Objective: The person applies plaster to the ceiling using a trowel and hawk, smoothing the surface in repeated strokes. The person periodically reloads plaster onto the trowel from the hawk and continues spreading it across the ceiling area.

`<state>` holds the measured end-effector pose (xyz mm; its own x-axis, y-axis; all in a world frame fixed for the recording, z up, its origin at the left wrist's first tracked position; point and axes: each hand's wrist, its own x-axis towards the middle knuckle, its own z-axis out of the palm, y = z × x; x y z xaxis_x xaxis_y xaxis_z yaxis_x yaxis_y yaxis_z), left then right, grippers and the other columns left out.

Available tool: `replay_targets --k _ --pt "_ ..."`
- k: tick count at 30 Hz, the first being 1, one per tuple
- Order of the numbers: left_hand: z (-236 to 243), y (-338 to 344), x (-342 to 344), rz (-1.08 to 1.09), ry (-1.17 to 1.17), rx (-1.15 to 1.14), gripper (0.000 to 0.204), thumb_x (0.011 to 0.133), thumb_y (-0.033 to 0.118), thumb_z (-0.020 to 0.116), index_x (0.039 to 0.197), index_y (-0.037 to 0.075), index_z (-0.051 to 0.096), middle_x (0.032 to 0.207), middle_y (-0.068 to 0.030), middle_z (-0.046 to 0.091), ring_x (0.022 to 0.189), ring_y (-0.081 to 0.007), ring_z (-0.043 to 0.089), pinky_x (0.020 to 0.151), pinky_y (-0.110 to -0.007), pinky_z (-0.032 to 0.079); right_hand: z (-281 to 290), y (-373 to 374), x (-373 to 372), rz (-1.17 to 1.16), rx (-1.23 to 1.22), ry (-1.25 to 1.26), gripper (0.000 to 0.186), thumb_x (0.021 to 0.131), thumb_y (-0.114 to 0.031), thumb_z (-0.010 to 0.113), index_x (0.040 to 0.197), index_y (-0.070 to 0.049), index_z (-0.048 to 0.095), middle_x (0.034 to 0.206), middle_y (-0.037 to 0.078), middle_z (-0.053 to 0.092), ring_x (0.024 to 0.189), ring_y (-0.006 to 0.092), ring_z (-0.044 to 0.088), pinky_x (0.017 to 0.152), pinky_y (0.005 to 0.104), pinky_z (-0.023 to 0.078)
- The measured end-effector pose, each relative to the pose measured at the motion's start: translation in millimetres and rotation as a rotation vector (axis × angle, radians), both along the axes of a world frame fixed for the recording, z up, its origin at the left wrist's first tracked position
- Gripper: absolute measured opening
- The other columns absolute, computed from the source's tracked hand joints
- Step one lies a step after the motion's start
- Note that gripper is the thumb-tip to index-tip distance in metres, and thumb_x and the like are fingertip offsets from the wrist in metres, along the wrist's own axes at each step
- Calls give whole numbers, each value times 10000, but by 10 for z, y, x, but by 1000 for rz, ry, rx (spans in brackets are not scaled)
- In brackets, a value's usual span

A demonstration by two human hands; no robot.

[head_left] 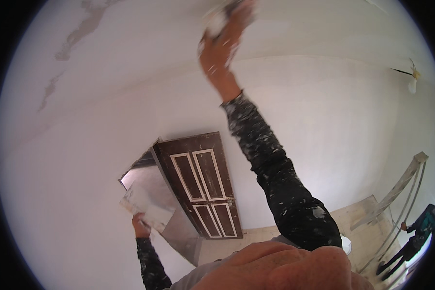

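The right hand (221,52) holds a blurred, pale-and-dark tool (216,22) at the whitish, flat ceiling (295,36), seemingly spreading; the left hand (140,225) grips a pale, rectangular board (149,207). The next stroke probably needs even pressure.

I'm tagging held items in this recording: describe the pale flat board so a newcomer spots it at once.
Find the dark brown panelled door below the picture's middle. Just left of it in the picture, held by the person's left hand, is the flat board. Its pale, smeared, panel-free face sets it apart from the dark door.
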<state>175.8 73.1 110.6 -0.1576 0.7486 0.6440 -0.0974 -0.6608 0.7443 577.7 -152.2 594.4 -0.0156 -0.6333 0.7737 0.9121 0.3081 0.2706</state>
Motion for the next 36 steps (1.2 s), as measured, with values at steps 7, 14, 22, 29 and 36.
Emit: replay_targets --k 7,14,22,29,36 --pt "-94 -44 -202 -477 -310 -391 59 766 176 550 736 137 582 666 11 517 634 -116 543 524 -263 444 -596 -294 1132 -89 19 14 428 860 -73 571 1263 13 455 1214 221 499 1131 334 500 912 422 404" --pt "-451 -861 -1299 -230 -492 -496 177 697 186 560 845 89 564 846 -41 572 816 -218 596 776 -343 516 -186 -2299 1886 418 248 -29 224 932 -222 525 988 -78 687 843 115 692 842 286 650 706 417 526" --pt "-588 -471 -1016 -285 -289 -317 204 699 115 615 884 67 542 876 -59 559 849 -211 580 821 -362 494 238 -439 -182 -123 429 53 664 926 -154 522 1469 41 193 1450 310 325 1369 446 289 1118 527 221" --pt "-52 -472 -37 -591 -475 -406 136 735 168 573 859 115 561 934 -25 571 905 -194 570 831 -377 492 -305 438 -670 -27 -70 -174 847 733 -141 656 1474 -23 262 1470 230 343 1369 475 251 1096 584 216" --pt "-1303 -750 -1088 244 142 44 263 721 254 557 937 104 559 939 -66 566 962 -211 556 863 -391 502 -571 -136 1425 -276 161 195 235 919 -27 568 1144 28 605 1118 140 646 913 162 621 815 326 515"
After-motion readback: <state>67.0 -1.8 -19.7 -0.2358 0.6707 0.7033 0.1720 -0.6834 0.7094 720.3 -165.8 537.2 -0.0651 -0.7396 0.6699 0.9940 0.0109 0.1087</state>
